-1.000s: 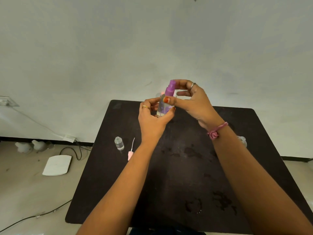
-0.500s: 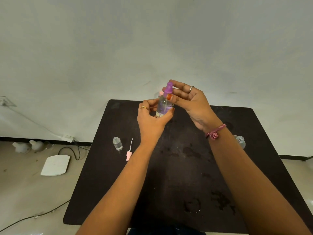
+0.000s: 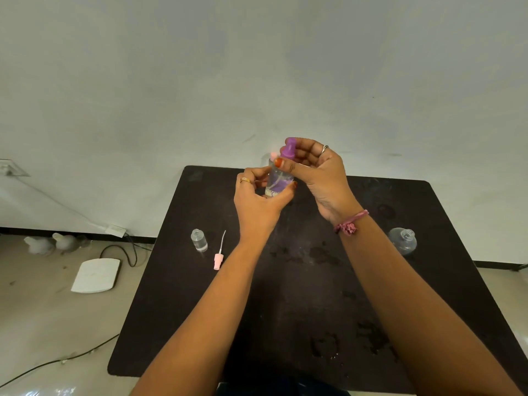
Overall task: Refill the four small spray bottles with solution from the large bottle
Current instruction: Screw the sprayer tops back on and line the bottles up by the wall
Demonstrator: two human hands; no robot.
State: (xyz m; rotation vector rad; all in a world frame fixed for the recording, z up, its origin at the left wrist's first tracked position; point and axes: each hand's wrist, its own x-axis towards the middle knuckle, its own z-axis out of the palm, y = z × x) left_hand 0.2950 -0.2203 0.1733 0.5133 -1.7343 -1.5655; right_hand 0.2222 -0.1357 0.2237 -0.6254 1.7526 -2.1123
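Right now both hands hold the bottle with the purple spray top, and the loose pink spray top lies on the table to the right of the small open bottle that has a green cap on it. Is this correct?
One detail is wrong: the small open bottle has no cap, as the head view shows. The rest holds: left hand and right hand hold the purple-topped bottle, and the pink spray top lies right of it on the table.

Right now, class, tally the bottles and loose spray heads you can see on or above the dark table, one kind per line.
Small clear bottle with purple spray head, held in both hands: 1
Small clear open bottle, standing on the dark table: 1
Clear rounded bottle, at right: 1
Loose pink spray head with tube: 1
Pink-topped bottle behind the hands, mostly hidden: 1
Total: 5
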